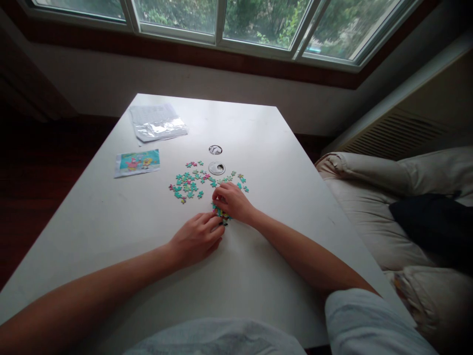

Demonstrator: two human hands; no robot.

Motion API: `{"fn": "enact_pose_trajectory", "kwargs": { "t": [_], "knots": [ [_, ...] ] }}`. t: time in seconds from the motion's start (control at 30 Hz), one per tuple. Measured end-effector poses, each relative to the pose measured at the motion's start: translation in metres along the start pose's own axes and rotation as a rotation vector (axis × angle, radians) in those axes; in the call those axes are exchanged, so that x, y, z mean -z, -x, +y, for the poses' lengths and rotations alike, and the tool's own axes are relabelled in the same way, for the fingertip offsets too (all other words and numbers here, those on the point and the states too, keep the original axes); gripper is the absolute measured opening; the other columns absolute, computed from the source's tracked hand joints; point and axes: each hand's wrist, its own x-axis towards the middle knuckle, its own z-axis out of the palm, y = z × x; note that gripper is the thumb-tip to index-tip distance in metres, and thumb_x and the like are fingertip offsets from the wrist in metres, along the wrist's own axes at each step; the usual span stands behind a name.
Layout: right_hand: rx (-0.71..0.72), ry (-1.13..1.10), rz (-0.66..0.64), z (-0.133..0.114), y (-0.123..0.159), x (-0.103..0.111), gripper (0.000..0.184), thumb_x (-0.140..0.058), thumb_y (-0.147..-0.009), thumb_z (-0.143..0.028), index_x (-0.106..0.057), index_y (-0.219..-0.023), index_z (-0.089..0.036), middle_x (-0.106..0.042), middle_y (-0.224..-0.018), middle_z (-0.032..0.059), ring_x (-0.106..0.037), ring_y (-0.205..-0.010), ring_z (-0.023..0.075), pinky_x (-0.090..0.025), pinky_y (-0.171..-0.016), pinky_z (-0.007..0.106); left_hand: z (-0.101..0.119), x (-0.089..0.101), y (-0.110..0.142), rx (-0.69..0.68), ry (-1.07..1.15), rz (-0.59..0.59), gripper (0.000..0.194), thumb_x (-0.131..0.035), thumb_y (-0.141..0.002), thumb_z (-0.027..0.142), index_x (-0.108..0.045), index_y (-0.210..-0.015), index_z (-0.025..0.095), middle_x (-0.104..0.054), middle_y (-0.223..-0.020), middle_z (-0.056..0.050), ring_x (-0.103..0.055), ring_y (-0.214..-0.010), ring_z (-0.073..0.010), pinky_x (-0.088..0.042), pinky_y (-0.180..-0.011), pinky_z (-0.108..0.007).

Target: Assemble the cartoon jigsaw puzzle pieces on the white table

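Observation:
A small cluster of jigsaw puzzle pieces (222, 213) in teal, yellow and dark colours lies on the white table between my hands, partly covered by them. My left hand (197, 237) rests at its lower left, fingers stretched out so the tips touch its edge. Over the cluster's top is my right hand (232, 201), thumb and index finger pinched together; whatever is between them is too small to make out. Loose puzzle pieces (188, 182), mostly teal with some pink and yellow, are scattered beyond my hands. More loose pieces (242, 183) lie past my right knuckles.
On the left of the white table (266, 266) lies a picture card (137, 163) with cartoon figures. A clear plastic bag (158, 123) with paper is behind it. Two round table fittings (216, 168) sit beyond the pieces. A cushioned sofa (364, 202) stands at right.

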Motion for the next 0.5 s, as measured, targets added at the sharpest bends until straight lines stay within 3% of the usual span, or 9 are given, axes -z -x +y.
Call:
{"fn": "enact_pose_trajectory", "kwargs": {
  "t": [0.23,0.33,0.43,0.5],
  "knots": [
    [-0.001,0.019,0.001,0.004,0.0,0.004,0.003,-0.066,-0.091,-0.022,-0.067,-0.088,-0.021,-0.065,-0.085,0.002,-0.054,-0.086,0.0184,-0.037,-0.084,0.031,-0.001,0.0,0.001,0.013,0.007,0.018,0.014,-0.05,-0.098,0.021,-0.062,-0.105,0.019,-0.065,-0.121,-0.011,-0.056,-0.124,-0.0276,-0.049,-0.1,-0.043],
    [-0.077,0.058,0.04,0.014,0.001,0.026,0.009,-0.059,-0.095,-0.019,-0.067,-0.091,-0.021,-0.067,-0.086,0.0023,-0.057,-0.083,0.0172,-0.037,-0.08,0.03,-0.001,0.002,0.001,0.024,0.016,0.025,0.015,-0.051,-0.098,0.021,-0.062,-0.107,0.019,-0.065,-0.124,-0.01,-0.056,-0.124,-0.0275,-0.05,-0.1,-0.044],
    [-0.239,0.247,0.086,0.027,0.009,0.054,0.012,-0.058,-0.096,-0.026,-0.068,-0.092,-0.021,-0.069,-0.091,0.0051,-0.058,-0.083,0.0184,-0.037,-0.076,0.031,-0.002,0.003,0.001,0.044,0.019,0.031,0.016,-0.051,-0.098,0.021,-0.062,-0.109,0.019,-0.065,-0.124,-0.01,-0.057,-0.124,-0.0274,-0.05,-0.102,-0.044],
    [-0.347,0.371,0.032,0.035,0.015,0.068,0.014,-0.06,-0.095,-0.033,-0.068,-0.092,-0.021,-0.069,-0.092,0.0065,-0.058,-0.082,0.0198,-0.035,-0.069,0.031,-0.002,0.003,0.0,0.057,0.023,0.037,0.016,-0.052,-0.097,0.02,-0.062,-0.109,0.019,-0.066,-0.123,-0.01,-0.057,-0.124,-0.0273,-0.05,-0.103,-0.044]
  ]
}}
